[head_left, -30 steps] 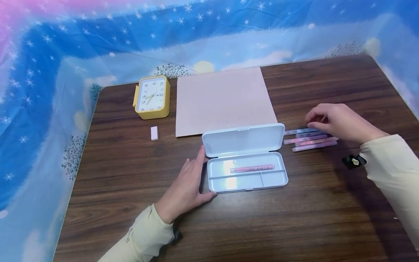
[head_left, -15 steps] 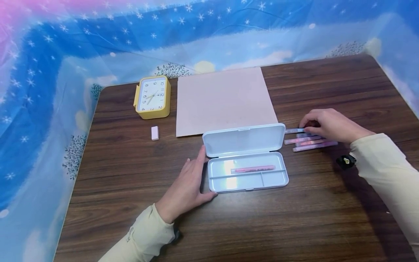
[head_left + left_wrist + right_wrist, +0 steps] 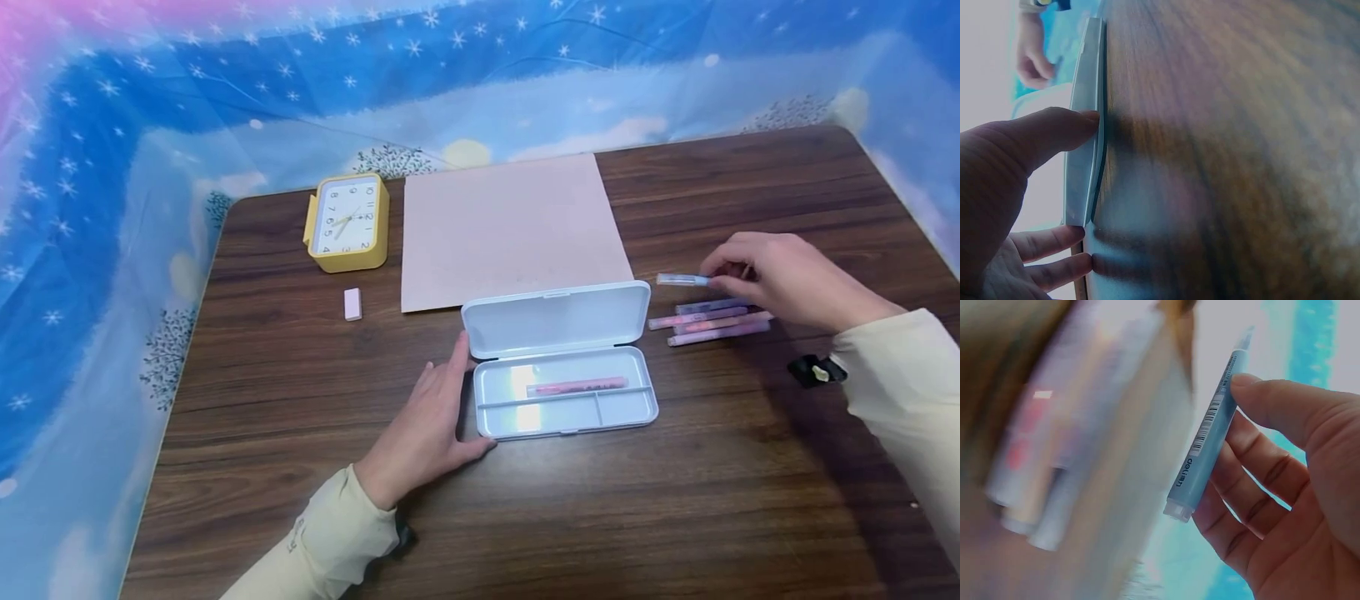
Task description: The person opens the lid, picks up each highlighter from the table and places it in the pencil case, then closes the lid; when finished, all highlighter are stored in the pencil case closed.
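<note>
A white pencil case (image 3: 540, 421) lies with its lid up, and one pink marker pen (image 3: 577, 387) rests in its long rear compartment. My left hand (image 3: 420, 425) holds the case's left end, thumb on the front wall and fingers at the end and lid side. In the left wrist view, the thumb presses the case's front wall (image 3: 1082, 178). My right hand (image 3: 780, 275) pinches a light-blue marker pen (image 3: 1213, 437) between thumb and fingers, just above the table. Beside it several pink and purple marker pens (image 3: 708, 327) lie in a loose pile.
A pale pink sheet (image 3: 510, 233) lies behind the case. A yellow alarm clock (image 3: 348, 223) lies at the back left, with a small white eraser (image 3: 352, 304) in front of it. A blue patterned cloth (image 3: 480, 75) surrounds the dark wooden table (image 3: 585, 517).
My right hand has taken hold of the light-blue marker pen and lifted it away from the pile, toward the back. The left hand and the pencil case have stayed in place.
</note>
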Demonstrator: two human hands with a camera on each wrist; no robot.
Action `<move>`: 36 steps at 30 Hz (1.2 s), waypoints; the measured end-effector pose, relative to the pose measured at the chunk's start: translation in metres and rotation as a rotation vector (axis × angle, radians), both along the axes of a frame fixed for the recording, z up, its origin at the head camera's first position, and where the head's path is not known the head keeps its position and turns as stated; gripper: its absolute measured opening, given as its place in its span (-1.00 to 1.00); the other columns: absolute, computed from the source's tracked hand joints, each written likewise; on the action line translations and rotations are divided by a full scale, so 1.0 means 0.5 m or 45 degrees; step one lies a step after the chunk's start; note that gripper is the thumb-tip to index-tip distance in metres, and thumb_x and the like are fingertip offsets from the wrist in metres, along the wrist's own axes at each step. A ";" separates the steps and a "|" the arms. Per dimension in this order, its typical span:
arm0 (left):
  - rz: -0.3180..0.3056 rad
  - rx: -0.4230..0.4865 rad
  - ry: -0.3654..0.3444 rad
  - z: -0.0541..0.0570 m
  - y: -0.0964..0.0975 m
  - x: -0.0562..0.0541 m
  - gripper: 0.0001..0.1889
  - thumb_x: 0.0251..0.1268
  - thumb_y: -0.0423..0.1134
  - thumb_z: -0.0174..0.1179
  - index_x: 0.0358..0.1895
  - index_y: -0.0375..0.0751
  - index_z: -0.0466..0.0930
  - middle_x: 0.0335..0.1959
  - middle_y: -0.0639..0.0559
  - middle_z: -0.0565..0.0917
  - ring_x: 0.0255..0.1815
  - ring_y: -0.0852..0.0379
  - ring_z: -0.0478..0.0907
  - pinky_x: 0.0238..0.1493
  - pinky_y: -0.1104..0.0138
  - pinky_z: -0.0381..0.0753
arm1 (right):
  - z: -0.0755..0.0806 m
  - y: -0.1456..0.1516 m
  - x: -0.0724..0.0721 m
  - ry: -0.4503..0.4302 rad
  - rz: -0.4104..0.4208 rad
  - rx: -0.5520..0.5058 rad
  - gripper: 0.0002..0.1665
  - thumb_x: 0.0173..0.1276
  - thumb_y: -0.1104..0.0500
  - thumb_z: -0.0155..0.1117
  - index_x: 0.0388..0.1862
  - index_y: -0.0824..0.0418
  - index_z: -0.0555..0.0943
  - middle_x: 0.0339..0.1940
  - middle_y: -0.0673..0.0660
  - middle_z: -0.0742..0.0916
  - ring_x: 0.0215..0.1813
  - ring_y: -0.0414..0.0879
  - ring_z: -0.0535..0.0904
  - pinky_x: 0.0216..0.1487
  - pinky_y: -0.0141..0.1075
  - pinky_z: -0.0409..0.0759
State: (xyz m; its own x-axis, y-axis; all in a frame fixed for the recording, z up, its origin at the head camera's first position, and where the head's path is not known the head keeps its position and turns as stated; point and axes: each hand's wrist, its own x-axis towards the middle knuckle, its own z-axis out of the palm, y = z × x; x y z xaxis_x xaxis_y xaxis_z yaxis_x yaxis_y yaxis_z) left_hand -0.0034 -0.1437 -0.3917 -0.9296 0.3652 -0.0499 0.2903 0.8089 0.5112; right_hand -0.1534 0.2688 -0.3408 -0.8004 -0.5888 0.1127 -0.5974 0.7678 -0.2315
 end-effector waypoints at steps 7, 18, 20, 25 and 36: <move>0.001 0.008 -0.025 0.002 -0.002 -0.001 0.40 -0.11 -0.05 0.58 0.60 -0.08 -0.44 0.34 -0.07 0.46 0.46 0.02 0.31 0.52 -0.14 0.09 | 0.086 -0.034 0.065 0.181 0.009 -0.049 -0.75 0.13 0.32 0.50 -0.24 0.04 0.73 -0.34 -0.10 0.68 -0.39 -0.27 0.49 -0.43 -0.32 0.48; 0.001 -0.001 -0.038 0.003 0.000 -0.003 0.40 -0.10 -0.06 0.58 0.59 -0.07 -0.45 0.34 -0.06 0.46 0.46 0.04 0.30 0.52 -0.12 0.08 | 0.046 -0.165 0.145 -0.021 0.178 -0.192 -0.81 0.26 0.23 0.42 -0.17 -0.02 0.71 -0.26 -0.18 0.67 -0.29 -0.37 0.54 -0.29 -0.35 0.58; 0.002 0.001 -0.039 0.003 0.000 -0.002 0.40 -0.11 -0.06 0.58 0.59 -0.07 -0.45 0.34 -0.06 0.46 0.47 0.04 0.30 0.52 -0.12 0.08 | 0.023 -0.187 0.148 -0.079 0.201 -0.191 -0.85 0.29 0.19 0.39 -0.18 -0.02 0.71 -0.27 -0.17 0.66 -0.27 -0.36 0.54 -0.25 -0.33 0.59; 0.004 0.001 -0.034 0.000 0.000 -0.001 0.40 -0.11 -0.06 0.58 0.59 -0.06 -0.45 0.34 -0.05 0.46 0.46 0.05 0.30 0.53 -0.11 0.08 | -0.034 -0.227 0.148 -0.215 0.215 -0.202 -0.88 0.32 0.15 0.38 -0.17 0.00 0.74 -0.26 -0.13 0.69 -0.20 -0.29 0.59 -0.17 -0.29 0.63; 0.002 0.004 -0.018 0.000 -0.002 0.001 0.39 -0.11 -0.07 0.58 0.60 -0.10 -0.42 0.34 -0.08 0.46 0.46 0.03 0.31 0.53 -0.11 0.08 | -0.095 -0.258 0.160 -0.165 0.196 -0.228 -0.88 0.29 0.13 0.42 -0.20 0.01 0.77 -0.32 -0.10 0.65 -0.26 -0.23 0.51 -0.24 -0.30 0.55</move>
State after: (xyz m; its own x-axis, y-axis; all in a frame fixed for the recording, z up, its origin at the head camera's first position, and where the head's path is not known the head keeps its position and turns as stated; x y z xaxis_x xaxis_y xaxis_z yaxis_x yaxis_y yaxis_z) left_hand -0.0031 -0.1445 -0.3917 -0.9294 0.3638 -0.0623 0.2815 0.8079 0.5178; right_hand -0.0732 0.1399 -0.3882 -0.7176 -0.6846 0.1282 -0.6604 0.6104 -0.4373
